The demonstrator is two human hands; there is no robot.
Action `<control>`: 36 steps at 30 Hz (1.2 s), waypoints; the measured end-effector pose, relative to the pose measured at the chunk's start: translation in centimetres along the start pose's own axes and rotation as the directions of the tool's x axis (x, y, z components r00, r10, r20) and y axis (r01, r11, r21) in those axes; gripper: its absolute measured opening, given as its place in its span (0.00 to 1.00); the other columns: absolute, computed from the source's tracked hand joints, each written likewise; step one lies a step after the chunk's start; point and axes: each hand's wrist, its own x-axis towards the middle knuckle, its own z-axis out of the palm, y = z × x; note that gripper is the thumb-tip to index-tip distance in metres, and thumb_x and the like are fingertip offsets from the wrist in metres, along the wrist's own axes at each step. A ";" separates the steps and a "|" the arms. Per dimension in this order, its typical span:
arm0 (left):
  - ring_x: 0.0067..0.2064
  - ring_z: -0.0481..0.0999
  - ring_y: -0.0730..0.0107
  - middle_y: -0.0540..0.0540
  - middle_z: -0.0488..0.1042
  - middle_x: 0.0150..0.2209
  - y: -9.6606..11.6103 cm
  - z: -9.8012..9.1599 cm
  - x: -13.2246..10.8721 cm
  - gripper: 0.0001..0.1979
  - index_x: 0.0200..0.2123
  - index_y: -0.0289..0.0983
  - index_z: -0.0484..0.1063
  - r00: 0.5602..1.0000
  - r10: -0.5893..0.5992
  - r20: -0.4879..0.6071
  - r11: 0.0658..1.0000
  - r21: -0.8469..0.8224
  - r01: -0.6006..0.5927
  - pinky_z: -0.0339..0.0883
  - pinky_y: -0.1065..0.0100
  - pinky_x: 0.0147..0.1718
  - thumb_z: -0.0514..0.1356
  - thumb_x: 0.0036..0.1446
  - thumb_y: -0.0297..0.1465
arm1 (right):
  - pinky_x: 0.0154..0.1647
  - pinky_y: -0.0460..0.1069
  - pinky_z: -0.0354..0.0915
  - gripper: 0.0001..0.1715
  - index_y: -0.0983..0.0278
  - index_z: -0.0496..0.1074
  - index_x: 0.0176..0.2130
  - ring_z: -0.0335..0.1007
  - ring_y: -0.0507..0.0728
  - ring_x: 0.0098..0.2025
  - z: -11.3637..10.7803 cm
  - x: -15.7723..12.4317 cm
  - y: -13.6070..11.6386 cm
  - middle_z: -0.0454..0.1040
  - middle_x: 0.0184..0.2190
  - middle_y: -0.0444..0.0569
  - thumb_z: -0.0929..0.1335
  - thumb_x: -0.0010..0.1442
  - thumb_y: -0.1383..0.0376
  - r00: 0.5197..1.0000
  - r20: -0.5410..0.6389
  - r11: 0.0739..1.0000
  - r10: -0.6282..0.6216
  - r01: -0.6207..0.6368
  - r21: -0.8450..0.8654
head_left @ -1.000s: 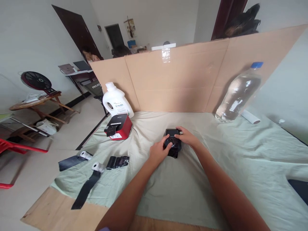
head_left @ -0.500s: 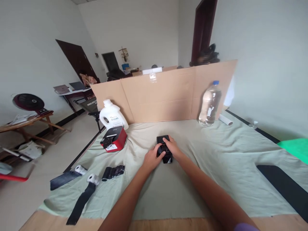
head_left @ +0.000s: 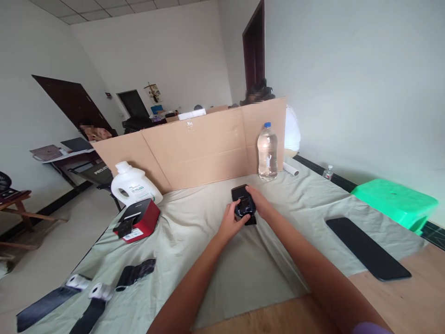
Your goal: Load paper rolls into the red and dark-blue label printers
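A small black device [head_left: 245, 204] with a shiny black strip at its near end rests on the green cloth [head_left: 201, 232]. My left hand [head_left: 232, 221] grips its left and near side, fingers bent over it. Along the right side, my right hand [head_left: 257, 200] holds the device near its far corner. To the left stands a red and black printer [head_left: 139, 221]. Several rolls lie at the lower left: a black one [head_left: 135, 274] and two white-ended ones with black strips, one [head_left: 78, 281] left of the other [head_left: 100, 292].
A cardboard panel [head_left: 198, 148] spans the back. Before it stand a white jug [head_left: 134, 185] and a water bottle [head_left: 267, 153]. A long black slab [head_left: 366, 248] lies on the right, near a green stool [head_left: 396, 199]. People are partly visible beyond the panel.
The view has turned to the right, so the table items appear farther left. My right hand's fingers have moved from the top of the black device to its right side.
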 end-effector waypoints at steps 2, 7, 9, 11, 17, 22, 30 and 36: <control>0.57 0.71 0.58 0.38 0.67 0.57 1.9 3.0 2.7 0.34 0.63 0.39 0.62 1.000 0.025 0.003 0.999 -0.044 -0.025 0.64 0.58 0.58 0.65 0.56 0.43 | 0.53 0.54 0.68 0.37 0.63 0.73 0.54 0.74 0.62 0.51 -3.7 0.6 0.0 0.80 0.45 0.52 0.61 0.60 0.41 0.990 -0.140 0.999 0.030 -0.025 0.040; 0.57 0.71 0.54 0.35 0.71 0.54 5.4 10.1 7.9 0.35 0.63 0.38 0.63 0.998 0.000 0.070 0.996 -0.090 0.006 0.64 0.55 0.58 0.66 0.55 0.43 | 0.46 0.51 0.69 0.36 0.68 0.77 0.45 0.75 0.62 0.45 -10.8 1.2 1.6 0.81 0.39 0.52 0.62 0.56 0.42 0.915 -0.389 0.993 0.108 -0.076 0.095; 0.58 0.71 0.53 0.35 0.71 0.56 6.1 12.3 8.8 0.36 0.64 0.38 0.63 0.997 -0.008 0.075 0.995 -0.098 0.015 0.63 0.55 0.59 0.66 0.56 0.43 | 0.43 0.51 0.69 0.35 0.68 0.78 0.41 0.75 0.62 0.42 -12.7 1.3 2.4 0.81 0.36 0.52 0.63 0.55 0.42 0.888 -0.439 0.990 0.138 -0.104 0.099; 0.58 0.72 0.53 0.34 0.71 0.57 6.5 13.9 9.2 0.36 0.64 0.38 0.63 0.997 -0.006 0.073 0.995 -0.094 0.013 0.64 0.55 0.59 0.65 0.56 0.44 | 0.41 0.50 0.68 0.34 0.68 0.78 0.38 0.75 0.62 0.40 -14.2 1.4 3.1 0.80 0.32 0.51 0.64 0.54 0.41 0.871 -0.466 0.987 0.158 -0.128 0.097; 0.57 0.72 0.51 0.37 0.72 0.58 7.2 16.7 9.5 0.34 0.67 0.42 0.62 0.999 0.006 0.034 1.000 0.016 -0.006 0.63 0.54 0.58 0.60 0.60 0.47 | 0.43 0.51 0.68 0.35 0.67 0.79 0.36 0.74 0.60 0.38 -17.1 2.2 4.6 0.80 0.31 0.50 0.64 0.53 0.39 0.866 -0.468 0.984 0.175 -0.156 0.081; 0.57 0.70 0.48 0.35 0.71 0.58 6.7 17.9 9.9 0.35 0.67 0.40 0.62 0.999 -0.003 0.034 0.995 0.097 0.000 0.61 0.53 0.59 0.57 0.61 0.49 | 0.43 0.51 0.67 0.36 0.66 0.78 0.32 0.73 0.61 0.39 -17.6 2.5 6.0 0.79 0.31 0.52 0.62 0.54 0.38 0.882 -0.441 0.979 0.166 -0.201 -0.034; 0.62 0.66 0.42 0.31 0.65 0.63 7.1 17.7 9.1 0.39 0.71 0.40 0.53 0.996 -0.021 0.092 0.995 0.100 0.012 0.58 0.48 0.60 0.54 0.63 0.50 | 0.50 0.55 0.68 0.37 0.68 0.80 0.36 0.75 0.65 0.44 -17.3 2.3 6.1 0.81 0.36 0.56 0.61 0.57 0.40 0.877 -0.452 0.970 0.163 -0.227 -0.090; 0.65 0.64 0.51 0.37 0.65 0.65 5.0 8.6 6.7 0.35 0.70 0.37 0.54 0.993 0.113 0.024 0.984 0.136 -0.116 0.54 0.52 0.64 0.55 0.64 0.45 | 0.68 0.61 0.52 0.39 0.71 0.71 0.59 0.60 0.67 0.67 -16.5 2.1 2.5 0.69 0.61 0.63 0.61 0.61 0.47 0.847 -0.525 0.940 -0.081 -0.110 -0.322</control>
